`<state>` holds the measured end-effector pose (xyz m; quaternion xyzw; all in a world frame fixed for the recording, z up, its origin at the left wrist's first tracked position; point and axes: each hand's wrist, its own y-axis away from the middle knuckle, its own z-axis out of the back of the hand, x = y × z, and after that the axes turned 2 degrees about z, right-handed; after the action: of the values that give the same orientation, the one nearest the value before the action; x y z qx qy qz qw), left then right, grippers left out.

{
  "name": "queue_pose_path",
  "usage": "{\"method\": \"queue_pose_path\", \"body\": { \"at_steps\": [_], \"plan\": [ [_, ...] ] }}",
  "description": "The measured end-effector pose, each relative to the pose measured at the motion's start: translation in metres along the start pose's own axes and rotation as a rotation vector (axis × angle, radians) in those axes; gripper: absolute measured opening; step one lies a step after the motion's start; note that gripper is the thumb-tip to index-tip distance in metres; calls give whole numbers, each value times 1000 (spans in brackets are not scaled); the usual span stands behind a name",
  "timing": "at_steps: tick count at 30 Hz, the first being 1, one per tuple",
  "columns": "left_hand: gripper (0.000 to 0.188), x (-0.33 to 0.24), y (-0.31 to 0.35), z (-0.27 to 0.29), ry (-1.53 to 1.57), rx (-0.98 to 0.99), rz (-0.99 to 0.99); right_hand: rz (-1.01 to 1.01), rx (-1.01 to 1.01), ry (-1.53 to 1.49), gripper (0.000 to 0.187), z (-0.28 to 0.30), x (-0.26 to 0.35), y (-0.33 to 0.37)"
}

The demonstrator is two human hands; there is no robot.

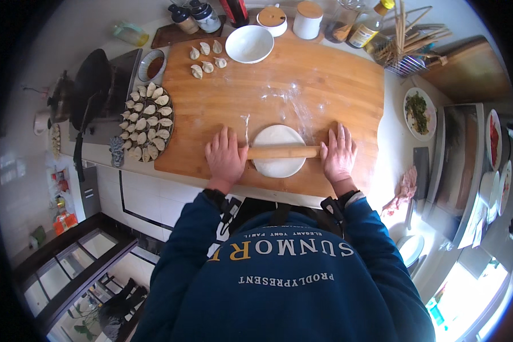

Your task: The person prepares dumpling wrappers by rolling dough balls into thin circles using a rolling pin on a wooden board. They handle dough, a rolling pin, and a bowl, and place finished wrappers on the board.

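Observation:
A round, flat sheet of white dough (279, 135) lies near the front of a large wooden board (342, 80). Across its middle runs a wooden rolling pin (285, 152), roughly parallel to the board's front edge. My left hand (226, 155) rests palm down over the pin's left end, fingers stretched forward. Over the right end lies my right hand (339, 154), its fingers also extended. Both hands are beside the dough, and the pin's ends are hidden beneath them. White flour marks (290, 97) streak the wood behind the dough.
At left, a round tray holds several folded dumplings (148, 122); more dumplings (205, 49) sit on the board's far left by a white bowl (249, 44). Jars and bottles (370, 27) line the back. A plate of chopped greens (419, 114) and a cleaver (420, 171) are at right.

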<state>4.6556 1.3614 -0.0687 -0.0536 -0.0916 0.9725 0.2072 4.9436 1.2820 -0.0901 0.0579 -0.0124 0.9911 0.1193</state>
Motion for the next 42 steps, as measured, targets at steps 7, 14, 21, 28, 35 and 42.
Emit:
{"method": "queue_pose_path", "body": {
  "at_steps": [7, 14, 21, 28, 35, 42],
  "plan": [
    [39, 22, -100, -24, 42, 1, -78, 55, -175, -72, 44, -3, -1, -79],
    [29, 32, -155, -34, -2, 168, -41, 38, -126, -90, 45, -12, -5, -149],
    [51, 13, -86, -10, -15, 30, -10, 92, -123, -69, 53, 4, 2, -80],
    [55, 6, -45, -9, 19, 15, -59, 141, -168, -28, 57, -8, 7, -43],
    [38, 27, -170, -43, -29, 47, 28, 120, -303, -45, 41, 0, 21, -174],
    [54, 14, -86, -7, -110, 220, -7, 97, 314, -471, 30, -21, 59, -118]
  ]
}}
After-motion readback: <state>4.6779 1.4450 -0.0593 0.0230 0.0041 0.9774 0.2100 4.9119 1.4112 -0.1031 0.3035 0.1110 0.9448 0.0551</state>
